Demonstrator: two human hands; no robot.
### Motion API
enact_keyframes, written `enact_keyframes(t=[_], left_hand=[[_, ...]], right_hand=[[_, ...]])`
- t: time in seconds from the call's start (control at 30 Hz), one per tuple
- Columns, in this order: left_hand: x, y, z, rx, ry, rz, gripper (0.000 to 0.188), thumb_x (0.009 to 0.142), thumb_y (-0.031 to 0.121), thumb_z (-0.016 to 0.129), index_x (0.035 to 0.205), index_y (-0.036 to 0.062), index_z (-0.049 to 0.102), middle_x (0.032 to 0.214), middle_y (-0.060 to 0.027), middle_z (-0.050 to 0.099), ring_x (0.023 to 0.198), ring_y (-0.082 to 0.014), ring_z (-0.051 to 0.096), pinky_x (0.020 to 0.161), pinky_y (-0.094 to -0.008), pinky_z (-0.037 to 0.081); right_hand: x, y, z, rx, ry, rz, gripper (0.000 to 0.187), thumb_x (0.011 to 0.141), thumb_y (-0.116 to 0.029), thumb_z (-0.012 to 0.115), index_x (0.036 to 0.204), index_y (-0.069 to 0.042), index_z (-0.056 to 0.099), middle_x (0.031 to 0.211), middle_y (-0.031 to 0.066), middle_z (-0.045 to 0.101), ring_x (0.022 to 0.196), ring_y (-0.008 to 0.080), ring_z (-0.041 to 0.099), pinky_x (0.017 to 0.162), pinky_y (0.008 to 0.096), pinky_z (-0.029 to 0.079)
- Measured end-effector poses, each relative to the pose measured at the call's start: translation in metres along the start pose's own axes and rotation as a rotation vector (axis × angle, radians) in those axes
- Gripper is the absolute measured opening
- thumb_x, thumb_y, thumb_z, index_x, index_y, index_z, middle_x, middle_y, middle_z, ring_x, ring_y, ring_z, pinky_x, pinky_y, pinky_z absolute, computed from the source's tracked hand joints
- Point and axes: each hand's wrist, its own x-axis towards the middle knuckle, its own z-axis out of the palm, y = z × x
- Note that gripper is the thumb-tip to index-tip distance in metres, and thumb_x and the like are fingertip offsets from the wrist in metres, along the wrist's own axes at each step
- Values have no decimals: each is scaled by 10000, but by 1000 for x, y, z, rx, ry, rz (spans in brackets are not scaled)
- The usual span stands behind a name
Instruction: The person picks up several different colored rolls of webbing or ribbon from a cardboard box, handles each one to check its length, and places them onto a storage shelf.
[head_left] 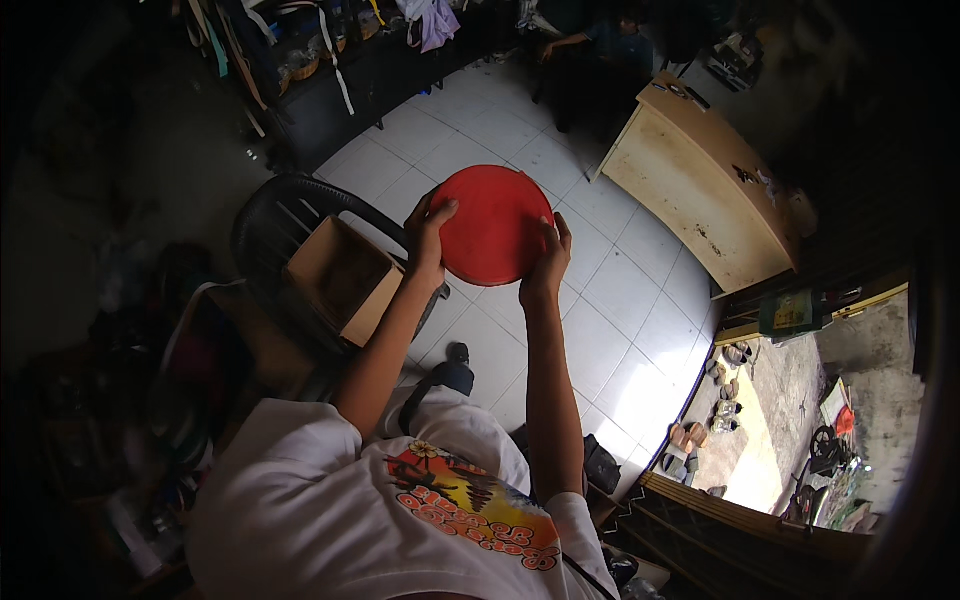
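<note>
A red round disc [492, 228], flat-faced with a thin raised rim, is held up in front of me between both hands. It may be a lid or the top of a shallow tub; its underside is hidden. My left hand [430, 232] grips its left edge, thumb lying on the red face. On the opposite edge my right hand [547, 258] holds it the same way, thumb on top and fingers round the side. Below and left of the disc, an open cardboard box [372, 304] rests on a black plastic chair [262, 232].
A wooden desk [668, 190] with small items on it stands at the right. Beyond, a person [612, 50] sits in shadow. Shoes [727, 408] lie outside the sunlit doorway at lower right. A dark rack with hanging straps [335, 70] lines the far left. White tiles [610, 310] cover the floor.
</note>
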Motion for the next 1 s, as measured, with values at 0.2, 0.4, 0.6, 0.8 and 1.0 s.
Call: enact_keyframes(t=[0.2, 0.4, 0.6, 0.8, 1.0], left_hand=[[92, -47, 39, -99, 193, 17, 432, 785, 220, 701, 1166, 58, 579, 1095, -90, 604, 1021, -234, 586, 860, -386, 491], [217, -44, 85, -61, 266, 138, 391, 814, 189, 683, 1174, 59, 598, 1057, -55, 630, 971, -162, 579, 871, -333, 459], [344, -21, 118, -70, 354, 223, 419, 827, 229, 687, 1202, 78, 577, 1092, -50, 615, 1032, -155, 546, 903, -327, 436], [449, 10, 144, 7, 426, 350, 415, 847, 206, 663, 1223, 69, 551, 1156, -68, 594, 1066, -178, 544, 936, -328, 423], [551, 47, 149, -112, 592, 413, 419, 852, 169, 658, 1236, 56, 537, 1141, -98, 608, 1040, -191, 572, 905, -327, 455]], right_hand=[[91, -6, 17, -228, -230, -222, 608, 840, -69, 575, 1398, -44, 336, 1285, 145, 482, 1155, 251, 506, 989, 359, 412], [229, -18, 68, -253, -352, -144, 553, 847, -73, 556, 1366, -30, 368, 1248, 140, 508, 1129, 236, 516, 983, 352, 411], [349, -54, 151, -354, -539, -114, 647, 816, -151, 642, 1376, -24, 346, 1269, 143, 490, 1175, 246, 480, 1018, 361, 369], [467, -57, 222, -355, -714, -87, 880, 736, -252, 753, 1427, -39, 251, 1400, 177, 336, 1298, 301, 356, 1075, 416, 315], [562, -81, 310, -464, -1146, -68, 1227, 617, -206, 862, 1475, -44, 0, 1443, 194, 271, 1341, 318, 316, 1090, 428, 331]])
